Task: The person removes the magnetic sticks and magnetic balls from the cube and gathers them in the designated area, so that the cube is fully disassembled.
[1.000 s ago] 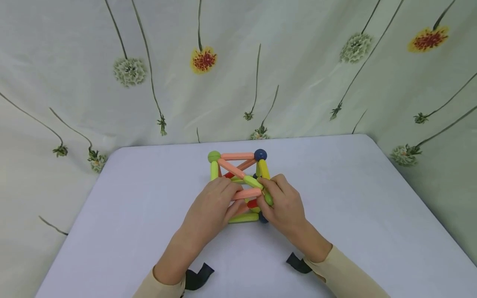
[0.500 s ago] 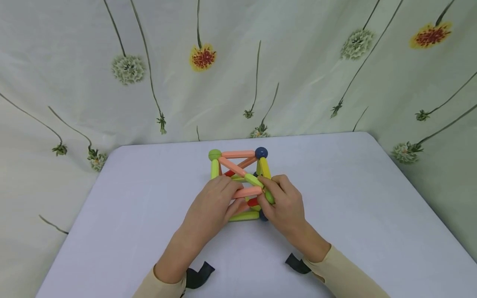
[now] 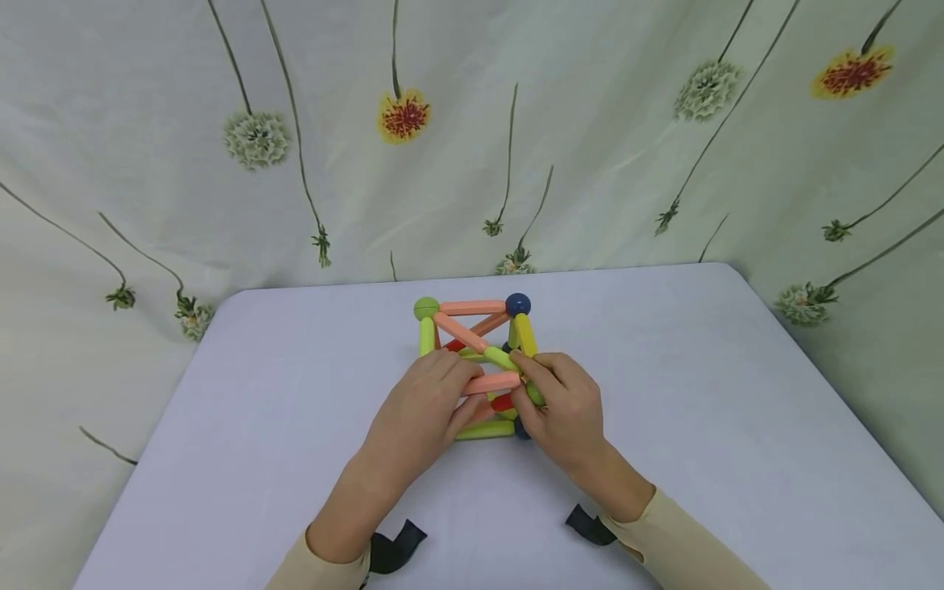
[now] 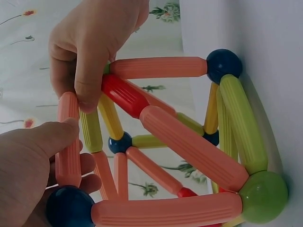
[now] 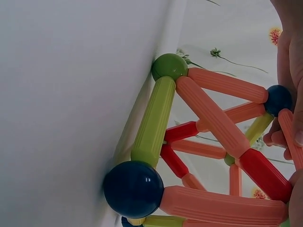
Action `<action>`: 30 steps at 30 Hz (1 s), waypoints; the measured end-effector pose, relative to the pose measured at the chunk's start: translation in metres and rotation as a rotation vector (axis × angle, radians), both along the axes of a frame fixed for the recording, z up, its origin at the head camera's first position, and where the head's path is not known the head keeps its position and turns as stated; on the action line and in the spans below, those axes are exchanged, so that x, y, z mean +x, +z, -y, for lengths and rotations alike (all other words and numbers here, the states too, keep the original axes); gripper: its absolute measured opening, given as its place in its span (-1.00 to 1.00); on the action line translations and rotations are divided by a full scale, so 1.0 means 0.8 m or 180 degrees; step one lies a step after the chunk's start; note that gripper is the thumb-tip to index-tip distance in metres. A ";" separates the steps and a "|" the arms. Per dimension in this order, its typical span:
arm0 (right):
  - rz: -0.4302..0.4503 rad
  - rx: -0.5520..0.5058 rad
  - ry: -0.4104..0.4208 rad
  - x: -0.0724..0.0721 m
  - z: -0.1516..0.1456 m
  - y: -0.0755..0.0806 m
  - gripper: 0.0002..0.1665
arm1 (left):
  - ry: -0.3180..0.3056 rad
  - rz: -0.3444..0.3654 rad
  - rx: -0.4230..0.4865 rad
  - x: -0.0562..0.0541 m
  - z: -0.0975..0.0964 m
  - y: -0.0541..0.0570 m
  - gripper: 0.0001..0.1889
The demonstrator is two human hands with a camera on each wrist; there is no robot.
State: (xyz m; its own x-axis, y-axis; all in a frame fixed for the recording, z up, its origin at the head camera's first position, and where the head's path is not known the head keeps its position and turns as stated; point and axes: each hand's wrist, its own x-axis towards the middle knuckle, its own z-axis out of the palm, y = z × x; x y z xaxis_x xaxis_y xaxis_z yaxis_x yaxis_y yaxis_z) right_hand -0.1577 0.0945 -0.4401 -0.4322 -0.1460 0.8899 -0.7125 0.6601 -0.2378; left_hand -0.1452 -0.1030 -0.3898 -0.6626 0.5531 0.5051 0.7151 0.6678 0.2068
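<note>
A cube-like frame of magnetic sticks and balls (image 3: 462, 308) stands on the table, braced by diagonals made of two sticks each. My left hand (image 3: 420, 410) holds its near left upper part. In the left wrist view that thumb presses a pink stick (image 4: 67, 156) above a dark blue ball (image 4: 70, 210). My right hand (image 3: 564, 406) pinches the near right upper corner, where the pink stick, a yellow-green stick (image 3: 500, 358) and a red stick (image 4: 124, 95) meet. Its fingers mostly hide the green ball there. Low in the right wrist view sits another blue ball (image 5: 133, 189).
The white table (image 3: 723, 426) spreads around the frame. Behind it hangs a pale cloth (image 3: 457, 197) with printed flowers. Black straps (image 3: 398, 547) dangle by both wrists, close to the table's near side.
Both hands keep their hold at the same corner and side. The view shifts very slightly; the frame stays in place.
</note>
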 end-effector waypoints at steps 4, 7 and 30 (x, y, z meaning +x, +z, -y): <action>0.0007 -0.0058 0.0018 0.001 -0.001 -0.001 -0.71 | -0.0017 0.0022 0.0063 0.000 0.000 0.000 -0.65; -0.0017 -0.0098 0.0047 0.001 -0.003 -0.002 -0.75 | 0.0008 0.0023 0.0050 0.000 0.000 0.000 -0.65; 0.0510 0.0452 0.0693 0.007 -0.033 0.009 -0.70 | 0.0066 0.0051 -0.0063 0.001 -0.002 0.000 -0.65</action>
